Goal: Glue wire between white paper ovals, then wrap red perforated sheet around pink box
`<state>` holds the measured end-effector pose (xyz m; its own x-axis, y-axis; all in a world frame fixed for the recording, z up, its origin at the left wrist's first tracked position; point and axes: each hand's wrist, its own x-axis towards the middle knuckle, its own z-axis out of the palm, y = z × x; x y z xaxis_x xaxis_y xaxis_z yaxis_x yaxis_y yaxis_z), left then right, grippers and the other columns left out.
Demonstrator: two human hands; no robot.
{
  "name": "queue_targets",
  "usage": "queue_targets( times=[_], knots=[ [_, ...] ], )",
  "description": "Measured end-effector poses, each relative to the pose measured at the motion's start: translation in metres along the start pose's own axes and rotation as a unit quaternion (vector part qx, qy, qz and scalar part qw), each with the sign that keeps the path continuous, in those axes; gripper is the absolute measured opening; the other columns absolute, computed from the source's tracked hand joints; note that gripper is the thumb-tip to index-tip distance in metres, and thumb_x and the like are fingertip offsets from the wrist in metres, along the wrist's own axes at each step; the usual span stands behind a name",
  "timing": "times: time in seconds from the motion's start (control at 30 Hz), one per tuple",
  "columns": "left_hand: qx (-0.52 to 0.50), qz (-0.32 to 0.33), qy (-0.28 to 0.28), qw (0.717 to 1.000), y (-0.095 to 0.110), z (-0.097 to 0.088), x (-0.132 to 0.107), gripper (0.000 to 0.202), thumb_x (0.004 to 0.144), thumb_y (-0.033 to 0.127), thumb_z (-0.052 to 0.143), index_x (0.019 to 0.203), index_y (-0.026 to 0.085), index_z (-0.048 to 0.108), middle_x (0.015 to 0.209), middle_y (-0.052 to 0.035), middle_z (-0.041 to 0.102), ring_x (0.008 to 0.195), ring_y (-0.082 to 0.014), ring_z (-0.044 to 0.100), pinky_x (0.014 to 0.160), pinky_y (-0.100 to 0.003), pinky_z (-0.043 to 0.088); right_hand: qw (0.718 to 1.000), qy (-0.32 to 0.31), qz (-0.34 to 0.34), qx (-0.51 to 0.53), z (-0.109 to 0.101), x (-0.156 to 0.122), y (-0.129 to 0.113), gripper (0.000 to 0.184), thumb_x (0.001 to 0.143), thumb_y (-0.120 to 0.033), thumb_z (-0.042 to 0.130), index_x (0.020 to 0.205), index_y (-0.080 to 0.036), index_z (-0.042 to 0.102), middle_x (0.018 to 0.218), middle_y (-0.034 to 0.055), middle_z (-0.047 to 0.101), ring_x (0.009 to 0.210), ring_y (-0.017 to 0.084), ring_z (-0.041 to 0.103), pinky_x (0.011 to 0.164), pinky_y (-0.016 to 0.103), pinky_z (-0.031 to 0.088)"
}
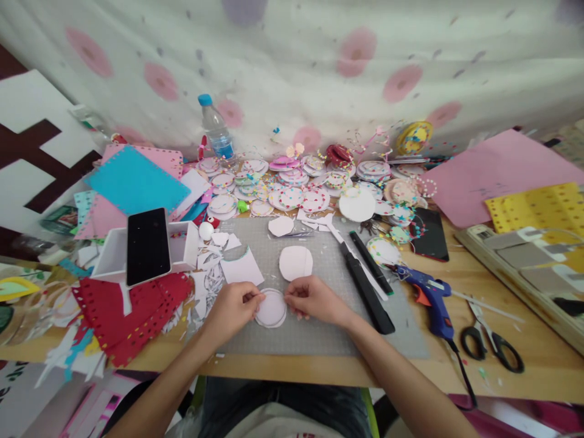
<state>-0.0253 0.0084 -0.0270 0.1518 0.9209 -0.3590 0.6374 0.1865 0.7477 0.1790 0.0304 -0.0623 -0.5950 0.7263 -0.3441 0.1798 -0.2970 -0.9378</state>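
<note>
A round white paper disc (271,309) with a thin raised rim sits low over the grey cutting mat (319,340). On its left edge, my left hand (238,306) pinches with thumb and forefinger. My right hand (316,299) is closed in a pinch at the opposite edge. Just beyond the disc lies a second round white paper piece (295,263), close to my right fingers. A white square of card (243,267) with a curved cut-out is up and left of it. Farther back rests a smaller many-sided white piece (281,226).
On the right are a black cutter (368,291), a blue glue gun (429,298) and black-handled scissors (491,337). Left of the mat are paper scraps (210,274) and a phone (148,246) on a white box. Decorated discs (292,198) and a water bottle (216,128) line the back.
</note>
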Motion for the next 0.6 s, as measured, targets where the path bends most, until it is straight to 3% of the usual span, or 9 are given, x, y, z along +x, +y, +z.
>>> queue_targets(
  times=[0.23, 0.43, 0.6],
  knots=[
    [-0.076, -0.019, 0.013, 0.997, 0.002, -0.009, -0.003, 0.027, 0.076, 0.038, 0.057, 0.064, 0.014, 0.063, 0.055, -0.0002, 0.061, 0.051, -0.0134, 0.057, 0.052, -0.024, 0.045, 1.0, 0.007, 0.0, 0.0, 0.001, 0.001, 0.001, 0.019, 0.077, -0.031, 0.057, 0.069, -0.014, 0.055, 0.055, -0.0028, 0.055, 0.044, 0.006, 0.049, 0.039, 0.016, 0.038],
    [-0.175, -0.081, 0.03, 0.981, -0.01, -0.019, -0.016, 0.049, 0.077, 0.055, 0.054, 0.091, 0.009, 0.065, 0.08, -0.0109, 0.071, 0.073, -0.02, 0.069, 0.071, -0.033, 0.057, 1.0, 0.007, 0.006, -0.003, 0.001, 0.001, 0.0, 0.018, 0.077, -0.03, 0.056, 0.069, -0.014, 0.055, 0.054, -0.0034, 0.054, 0.043, 0.006, 0.049, 0.038, 0.015, 0.037],
    [-0.231, -0.077, -0.002, 0.97, -0.008, -0.01, -0.023, 0.052, 0.077, 0.058, 0.053, 0.092, 0.009, 0.067, 0.092, -0.0139, 0.072, 0.087, -0.023, 0.069, 0.082, -0.035, 0.056, 1.0, 0.01, 0.004, -0.015, 0.007, 0.002, 0.002, 0.019, 0.077, -0.032, 0.057, 0.068, -0.015, 0.054, 0.051, -0.0047, 0.052, 0.041, 0.006, 0.046, 0.039, 0.016, 0.036]
  ],
)
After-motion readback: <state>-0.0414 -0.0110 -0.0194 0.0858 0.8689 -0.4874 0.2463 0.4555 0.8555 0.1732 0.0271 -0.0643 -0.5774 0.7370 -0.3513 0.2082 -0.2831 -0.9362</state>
